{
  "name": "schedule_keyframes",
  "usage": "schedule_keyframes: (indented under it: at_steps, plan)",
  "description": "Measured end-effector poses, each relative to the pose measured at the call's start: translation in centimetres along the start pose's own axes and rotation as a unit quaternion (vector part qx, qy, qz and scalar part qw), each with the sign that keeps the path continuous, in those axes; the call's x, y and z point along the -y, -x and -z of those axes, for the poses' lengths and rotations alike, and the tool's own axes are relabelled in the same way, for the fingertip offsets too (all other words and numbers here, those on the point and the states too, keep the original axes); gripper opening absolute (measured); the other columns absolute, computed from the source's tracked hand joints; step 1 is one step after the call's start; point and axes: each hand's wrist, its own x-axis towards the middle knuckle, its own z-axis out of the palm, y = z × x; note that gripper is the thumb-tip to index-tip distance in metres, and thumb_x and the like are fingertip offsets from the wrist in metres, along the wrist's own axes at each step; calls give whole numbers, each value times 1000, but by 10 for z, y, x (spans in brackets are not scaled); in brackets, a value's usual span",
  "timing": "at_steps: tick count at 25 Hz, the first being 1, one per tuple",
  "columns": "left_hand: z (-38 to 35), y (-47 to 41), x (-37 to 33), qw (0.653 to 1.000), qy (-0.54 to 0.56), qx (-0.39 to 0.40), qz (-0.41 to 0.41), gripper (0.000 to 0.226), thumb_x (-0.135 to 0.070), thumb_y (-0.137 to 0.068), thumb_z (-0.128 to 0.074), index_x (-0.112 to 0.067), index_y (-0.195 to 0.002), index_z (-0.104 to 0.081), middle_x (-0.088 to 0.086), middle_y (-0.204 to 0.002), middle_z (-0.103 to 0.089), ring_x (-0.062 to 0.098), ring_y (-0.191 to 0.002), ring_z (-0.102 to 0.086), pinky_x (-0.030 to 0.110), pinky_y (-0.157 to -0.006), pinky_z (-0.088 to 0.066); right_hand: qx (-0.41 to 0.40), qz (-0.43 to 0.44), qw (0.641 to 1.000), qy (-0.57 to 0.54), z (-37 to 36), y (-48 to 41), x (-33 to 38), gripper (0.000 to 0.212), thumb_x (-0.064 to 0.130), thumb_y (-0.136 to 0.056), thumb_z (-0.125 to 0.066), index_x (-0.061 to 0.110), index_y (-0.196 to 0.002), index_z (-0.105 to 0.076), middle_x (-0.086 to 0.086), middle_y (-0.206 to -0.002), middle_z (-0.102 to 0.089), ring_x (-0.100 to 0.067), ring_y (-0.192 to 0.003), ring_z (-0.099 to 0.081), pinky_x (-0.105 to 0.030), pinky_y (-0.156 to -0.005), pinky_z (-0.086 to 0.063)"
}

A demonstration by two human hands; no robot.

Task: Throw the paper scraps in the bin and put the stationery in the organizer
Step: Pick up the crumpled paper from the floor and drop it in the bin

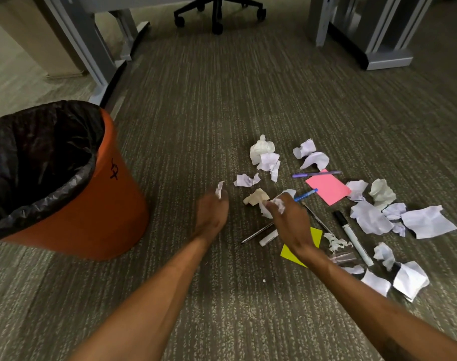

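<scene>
**Scraps in both hands, bin off to the left**

I see a small white paper scrap [219, 189] pinched at the fingertips of the left hand [211, 214], just left of frame centre. The right hand [290, 222] is closed around a crumpled white wad [275, 205] beside it. The two hands sit near each other but apart, each clamped on its own paper.

The relation that matters to me is the bin [112, 204]: it stands at the left of the frame, well apart from the hands, with its open mouth toward the upper left. The left hand is the nearer one, so I judge it should cross first, with the right following.

The bin is smooth orange plastic, round and tapering, lined with a glossy, wrinkled black bag [39, 157] folded over the rim.

The remaining scraps are spread across the centre and lower right: thin, creased white sheets, some balled, some half flattened, and a beige piece [256, 197] just above the right hand. Among them lie slender stationery items: a blue pen [307, 194] angled up to the right, a purple pen [316, 174] lying nearly level, a marker [352, 237] running down to the right, a flat pink note [327, 190] and a yellow note [314, 237] partly under the right wrist.

Everything rests on ribbed grey-green carpet [196, 113]. I see no organizer.
</scene>
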Motion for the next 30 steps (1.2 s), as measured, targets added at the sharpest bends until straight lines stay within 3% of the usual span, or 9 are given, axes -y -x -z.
schedule_keyframes:
  at_steps: [2, 5, 10, 13, 16, 20, 23, 27, 30]
  plan:
    - [-8, 0, -8, 999, -9, 39, -15, 37, -35, -100, -44, -10, -91, -69, 2, -67, -72, 7, -61, -68, 38, -81, -56, -7, -15, 1000, 6, 10, -12, -8, 18, 25, -98, -56, 14, -84, -57, -4, -72, -66, -22, -67, -62, -34, -61, -44]
    - [-20, -2, -13, 995, -69, 50, -55, 31, -18, -97, -53, -15, -128, -60, 12, -116, -71, 29, -107, -66, 40, -96, -50, 13, 30, 995, 93, 14, -22, -14, 19, -2, -86, -56, 10, -94, -68, -10, -89, -69, -34, -82, -66, -35, -65, -46]
    - [-35, -8, -14, 977, -121, 109, -137, 47, -23, -94, -61, -28, -139, -49, 5, -138, -46, 28, -120, -56, 44, -95, -50, 133, 43, 971, 195, -6, -14, -14, 39, 31, -81, -74, 19, -117, -63, 0, -110, -41, -33, -93, -62, -35, -61, -39]
    - [-46, -6, -19, 957, -167, 170, -165, 46, -18, -95, -56, -33, -138, -52, 0, -142, -42, 26, -120, -56, 45, -95, -51, 127, 50, 961, 239, -13, -16, -12, 24, 27, -89, -64, 17, -110, -63, -6, -118, -40, -38, -97, -61, -44, -66, -49]
    - [-55, 1, -23, 960, -176, 137, -168, 28, -21, -92, -58, -21, -120, -61, 4, -132, -52, 30, -113, -60, 44, -89, -51, 107, 55, 969, 216, -12, -17, -13, 22, 14, -91, -54, 19, -109, -67, -7, -115, -45, -39, -94, -60, -46, -70, -51]
    - [-48, 13, -20, 990, -83, 79, -77, 34, -29, -94, -53, -22, -127, -56, 7, -128, -64, 32, -115, -61, 42, -93, -50, 30, 29, 997, 69, -10, -12, -13, 13, 15, -97, -51, 16, -97, -65, -4, -106, -56, -28, -93, -60, -40, -76, -48]
    - [-36, 17, -14, 995, -13, 85, -51, 39, -25, -95, -49, -33, -132, -57, 1, -123, -69, 28, -109, -66, 42, -93, -53, -50, -68, 992, -89, -2, -5, -9, 16, 31, -101, -49, 23, -93, -60, -1, -90, -68, -13, -67, -65, -31, -64, -42]
    - [-16, 27, -14, 990, 115, 75, 33, 26, -34, -89, -53, -27, -108, -70, 5, -98, -75, 30, -91, -70, 46, -81, -58, -84, -208, 921, -318, 14, -12, -1, 22, 30, -102, -49, 13, -106, -64, -14, -86, -67, -7, -48, -63, -26, -41, -46]
    - [4, 36, -29, 971, 215, 69, 75, 19, -40, -79, -58, -27, -72, -71, -6, -70, -71, 15, -64, -66, 33, -58, -48, -41, -264, 839, -474, 19, -17, 21, 24, 32, -104, -46, 14, -110, -62, -16, -103, -70, -26, -82, -74, -43, -64, -62]
